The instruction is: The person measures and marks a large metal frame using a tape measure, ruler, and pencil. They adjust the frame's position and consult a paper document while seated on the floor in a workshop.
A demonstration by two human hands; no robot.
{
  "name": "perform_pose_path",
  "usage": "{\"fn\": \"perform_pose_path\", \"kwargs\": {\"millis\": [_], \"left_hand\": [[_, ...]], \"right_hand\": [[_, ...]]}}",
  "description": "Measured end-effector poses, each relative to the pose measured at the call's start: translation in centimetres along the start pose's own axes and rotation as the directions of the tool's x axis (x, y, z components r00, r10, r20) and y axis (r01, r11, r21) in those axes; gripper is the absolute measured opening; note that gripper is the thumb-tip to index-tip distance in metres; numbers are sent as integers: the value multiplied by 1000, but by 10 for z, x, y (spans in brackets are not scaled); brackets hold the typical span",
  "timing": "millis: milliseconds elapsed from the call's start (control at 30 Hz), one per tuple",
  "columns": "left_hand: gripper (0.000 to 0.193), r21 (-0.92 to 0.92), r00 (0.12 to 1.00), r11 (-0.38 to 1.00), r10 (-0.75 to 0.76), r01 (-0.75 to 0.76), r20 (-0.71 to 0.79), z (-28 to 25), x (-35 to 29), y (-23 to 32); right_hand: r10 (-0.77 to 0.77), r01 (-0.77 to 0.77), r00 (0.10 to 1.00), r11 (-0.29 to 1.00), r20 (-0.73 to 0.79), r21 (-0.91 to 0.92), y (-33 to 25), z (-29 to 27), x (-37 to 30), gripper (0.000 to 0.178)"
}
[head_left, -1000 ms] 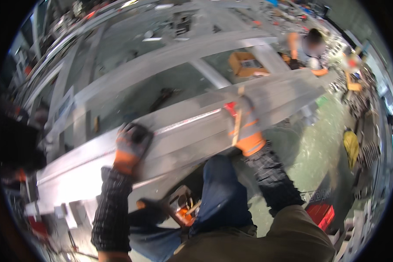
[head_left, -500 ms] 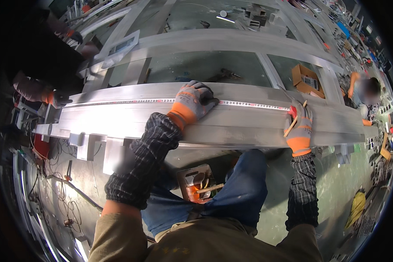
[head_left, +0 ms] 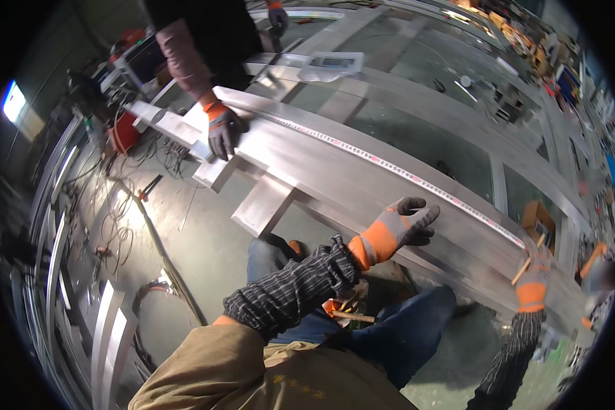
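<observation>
Long silvery metal profiles (head_left: 287, 154) lie side by side, slanting from upper left to lower right. A white tape measure blade (head_left: 389, 166) is stretched along them. My left hand (head_left: 411, 225), in a grey and orange glove, hovers over the near edge of the profiles, thumb apart and fingers loosely bent, holding nothing. At the blade's right end my right hand (head_left: 536, 268), gloved alike, grips the tape measure, its case mostly hidden. A thin wooden pencil-like stick (head_left: 528, 261) is also held in that hand. A co-worker's gloved hand (head_left: 224, 130) rests on the profiles at the far left.
Short metal blocks (head_left: 265, 203) jut out under the near edge. Below, by my knees, a bin holds tools, including a wooden handle (head_left: 352, 316). A cardboard box (head_left: 538, 222) stands at right. Cables and a long bar (head_left: 164, 253) lie on the left floor.
My view has swung left. My left hand has lifted off the tape blade and moved nearer to me. The co-worker's hand now lies on the profiles' near side; my right hand keeps its hold.
</observation>
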State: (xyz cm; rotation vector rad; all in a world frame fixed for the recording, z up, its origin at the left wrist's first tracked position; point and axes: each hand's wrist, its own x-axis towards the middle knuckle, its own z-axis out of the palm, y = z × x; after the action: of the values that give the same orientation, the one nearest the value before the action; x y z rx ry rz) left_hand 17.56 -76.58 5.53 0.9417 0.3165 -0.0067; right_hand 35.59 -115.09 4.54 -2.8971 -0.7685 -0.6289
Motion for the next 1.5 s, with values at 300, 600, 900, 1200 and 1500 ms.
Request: {"fn": "perform_pose_path", "kwargs": {"millis": [300,600,900,1200,1500], "left_hand": [[54,-380,867,813,277,-441,-414,-78,47,28],[37,-355,910,852,289,-386,-296,-102,45,50],[37,-305,930,879,332,-365,-159,-52,34,29],[49,122,959,991,-82,50,270,16,-42,-63],[48,401,977,899,210,-176,-42,-85,-108,0]], "right_hand": [[-92,93,995,996,-38,15,-27,-44,-28,41],[-110,110,994,985,-2,136,-84,-37,-57,48],[-12,15,1000,987,-18,161,-97,-36,-57,44],[-46,110,978,941,-202,320,-131,-32,-33,50],[311,-314,947,949,74,21,30,54,13,62]]}}
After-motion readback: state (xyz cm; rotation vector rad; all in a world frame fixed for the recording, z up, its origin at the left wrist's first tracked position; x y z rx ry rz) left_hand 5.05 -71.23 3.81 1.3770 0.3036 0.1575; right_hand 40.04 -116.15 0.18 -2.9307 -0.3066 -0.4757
